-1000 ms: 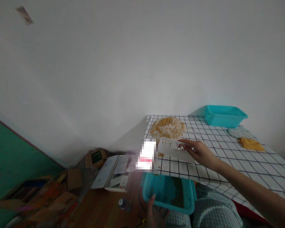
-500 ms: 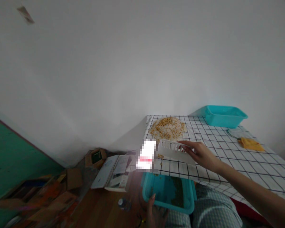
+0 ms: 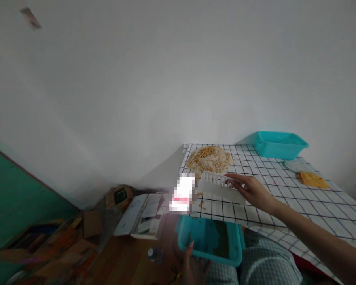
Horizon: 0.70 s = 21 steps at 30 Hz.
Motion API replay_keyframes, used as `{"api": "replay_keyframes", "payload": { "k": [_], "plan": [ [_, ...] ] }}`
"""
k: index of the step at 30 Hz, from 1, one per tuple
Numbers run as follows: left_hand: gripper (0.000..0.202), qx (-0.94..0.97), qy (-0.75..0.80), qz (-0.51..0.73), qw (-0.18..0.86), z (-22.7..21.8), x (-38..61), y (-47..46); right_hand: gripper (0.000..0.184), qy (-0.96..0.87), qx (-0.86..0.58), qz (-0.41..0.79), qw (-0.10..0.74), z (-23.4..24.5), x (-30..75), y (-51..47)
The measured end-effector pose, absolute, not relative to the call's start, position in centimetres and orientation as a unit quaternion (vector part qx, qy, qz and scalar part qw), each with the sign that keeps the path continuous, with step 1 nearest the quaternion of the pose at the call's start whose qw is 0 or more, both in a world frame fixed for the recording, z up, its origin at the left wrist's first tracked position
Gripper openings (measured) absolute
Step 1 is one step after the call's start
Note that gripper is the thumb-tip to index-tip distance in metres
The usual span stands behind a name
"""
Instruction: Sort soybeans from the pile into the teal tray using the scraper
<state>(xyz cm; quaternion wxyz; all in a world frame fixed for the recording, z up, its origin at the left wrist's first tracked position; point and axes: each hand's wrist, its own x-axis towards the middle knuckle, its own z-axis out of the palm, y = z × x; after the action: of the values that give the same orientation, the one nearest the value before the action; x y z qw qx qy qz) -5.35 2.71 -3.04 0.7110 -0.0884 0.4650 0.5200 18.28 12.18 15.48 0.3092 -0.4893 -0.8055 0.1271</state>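
My right hand [image 3: 253, 192] is closed on the rim of a white plastic basket [image 3: 219, 193] with slots along its side, tilted over the checked tablecloth. A few yellow beans [image 3: 202, 206] lie just left of it by the table's front edge. Behind the basket spreads a pile of yellow beans mixed with white grains [image 3: 209, 159]. Below the table edge, my left hand [image 3: 192, 265] grips the near-left rim of a teal basin [image 3: 210, 257], thumb over the rim and fingers underneath. Dark greenish stuff covers part of the basin's bottom on the right.
Another teal basin [image 3: 280, 146] stands at the back right of the table. In front of it lie a clear lid-like piece [image 3: 293, 165] and a yellow cloth [image 3: 313, 179]. Open boxes [image 3: 145, 221] and a bottle [image 3: 154, 254] are on the floor at left.
The white basket and my right hand have shifted slightly right, and the basket's left end sits a bit higher. More beans show beside it. My left hand keeps its grip on the basin.
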Motion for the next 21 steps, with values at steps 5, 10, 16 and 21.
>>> {"api": "replay_keyframes", "payload": {
  "k": [5,10,16,21],
  "plan": [
    [0.054,-0.083,0.471,0.516,0.711,-3.4,-5.4,2.7,0.035,-0.820,-0.484,0.104,0.286,15.4,17.6,12.0],
    [0.054,-0.082,0.466,0.521,0.710,-3.9,-5.4,2.6,0.036,-0.831,-0.469,0.108,0.280,15.9,17.2,11.6],
    [0.048,-0.087,0.464,0.522,0.711,-3.6,-5.3,2.5,0.036,-0.830,-0.471,0.097,0.282,16.1,17.3,11.6],
    [0.051,-0.093,0.465,0.510,0.718,-3.5,-5.4,2.8,0.036,-0.827,-0.472,0.110,0.285,16.2,17.2,11.1]
  ]
}}
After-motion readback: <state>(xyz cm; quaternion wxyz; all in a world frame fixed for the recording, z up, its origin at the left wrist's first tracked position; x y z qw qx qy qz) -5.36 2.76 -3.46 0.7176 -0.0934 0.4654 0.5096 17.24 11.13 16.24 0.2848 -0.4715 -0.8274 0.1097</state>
